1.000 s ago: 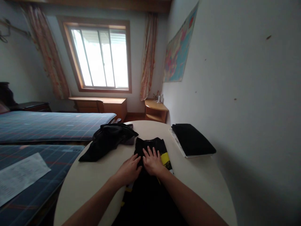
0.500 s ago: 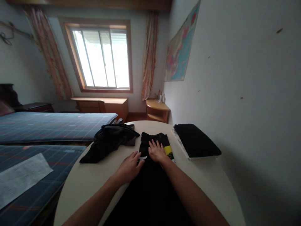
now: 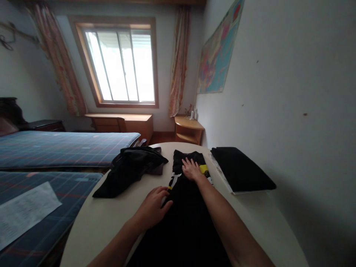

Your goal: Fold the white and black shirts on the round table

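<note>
A long black garment (image 3: 185, 222), folded narrow with yellow and white printed patches on its sides, lies lengthwise before me and runs down past the lower edge of the view. My right hand (image 3: 191, 168) lies flat on its far part, close to the far end, fingers spread. At the garment's left edge rests my left hand (image 3: 155, 205), fingers stretched and thumb apart, its tips touching the cloth near a white and yellow patch. Beneath everything is a round pale table (image 3: 111, 222).
A crumpled black garment (image 3: 133, 167) lies on the table's left side. To the right sits a folded black cloth (image 3: 241, 168) on something white. Left of the table are mattresses (image 3: 72, 148) and a paper sheet (image 3: 25, 213). A white wall (image 3: 292, 74) rises on the right.
My left hand has slid nearer to me along the garment's left edge, uncovering the white and yellow patch. My right hand stays flat on the far part. The view has shifted slightly.
</note>
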A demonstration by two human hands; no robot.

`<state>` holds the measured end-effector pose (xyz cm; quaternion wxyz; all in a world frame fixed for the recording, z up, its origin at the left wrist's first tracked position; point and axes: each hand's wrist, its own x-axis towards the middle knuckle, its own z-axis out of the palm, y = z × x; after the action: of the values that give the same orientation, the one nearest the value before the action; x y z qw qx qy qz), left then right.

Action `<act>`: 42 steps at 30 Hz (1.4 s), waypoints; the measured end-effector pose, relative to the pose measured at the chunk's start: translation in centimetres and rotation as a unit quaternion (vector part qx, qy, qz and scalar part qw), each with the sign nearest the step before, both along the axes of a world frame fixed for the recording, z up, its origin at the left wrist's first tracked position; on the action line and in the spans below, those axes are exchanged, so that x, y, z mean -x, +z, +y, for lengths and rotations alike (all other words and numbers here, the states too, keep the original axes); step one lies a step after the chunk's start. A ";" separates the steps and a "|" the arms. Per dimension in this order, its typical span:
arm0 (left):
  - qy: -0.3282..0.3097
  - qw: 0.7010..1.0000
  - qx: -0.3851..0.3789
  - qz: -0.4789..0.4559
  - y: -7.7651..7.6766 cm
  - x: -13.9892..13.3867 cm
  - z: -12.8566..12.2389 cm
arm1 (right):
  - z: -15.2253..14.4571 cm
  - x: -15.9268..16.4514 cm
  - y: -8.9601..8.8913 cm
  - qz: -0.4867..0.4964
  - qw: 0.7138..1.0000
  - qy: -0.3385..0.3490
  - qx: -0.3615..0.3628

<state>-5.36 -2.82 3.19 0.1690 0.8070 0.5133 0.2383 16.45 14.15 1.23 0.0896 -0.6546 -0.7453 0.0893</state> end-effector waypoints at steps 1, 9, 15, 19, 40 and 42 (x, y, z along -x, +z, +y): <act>-0.004 1.000 -0.008 -0.002 -0.1 -0.1 0.0 | -0.2 0.0 0.2 0.002 1.000 -0.001 -0.007; -0.015 0.999 -0.036 -0.010 -0.6 -0.6 -0.6 | -5.2 0.3 2.1 0.016 0.998 -0.053 -0.005; -0.024 1.000 -0.003 0.006 0.0 -1.5 -2.0 | -7.9 0.7 2.0 -0.015 0.993 -0.048 0.110; -0.008 1.000 0.006 0.013 0.4 -1.6 -2.2 | -8.1 1.0 1.1 -0.028 0.995 -0.062 0.075; 0.024 0.998 0.057 -0.013 1.1 -1.2 -2.5 | -4.7 0.8 0.7 -0.032 0.997 -0.034 0.054; 0.004 0.998 0.060 -0.032 1.2 -1.4 -2.7 | -5.4 0.3 0.9 -0.023 0.998 -0.021 0.052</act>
<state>-3.98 -5.50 4.42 0.2327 0.7850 0.5247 0.2332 16.11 8.76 2.13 0.0401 -0.6757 -0.7276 0.1115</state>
